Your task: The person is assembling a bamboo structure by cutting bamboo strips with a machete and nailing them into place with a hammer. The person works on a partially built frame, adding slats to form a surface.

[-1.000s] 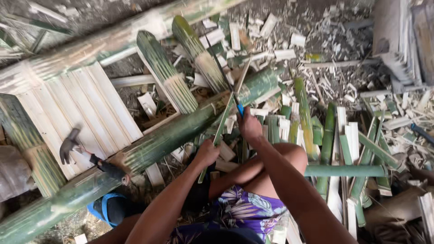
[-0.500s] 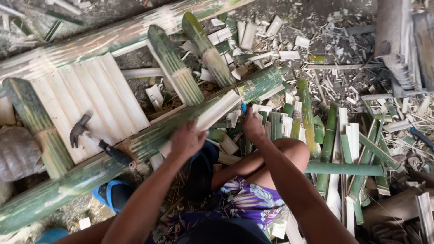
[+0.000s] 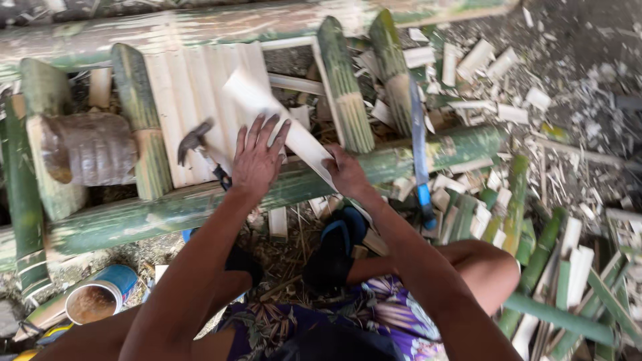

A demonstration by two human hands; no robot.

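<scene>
The left hand (image 3: 257, 155) lies flat, fingers spread, on a pale split bamboo slat (image 3: 281, 124), whose lower end the right hand (image 3: 348, 172) grips, above the long green bamboo pole (image 3: 167, 210).

We stretch both bare arms up from the bottom of the frame toward its centre. Our left hand (image 3: 257, 157) lies flat, fingers spread; our right hand (image 3: 348, 172) curls closed, knuckles up.

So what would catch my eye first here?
Both hands press a pale split bamboo slat onto a green bamboo frame: the left hand lies flat on it, and the right hand grips its near end. A hammer lies just left, a blue-handled knife right, amid bamboo offcuts.
</scene>
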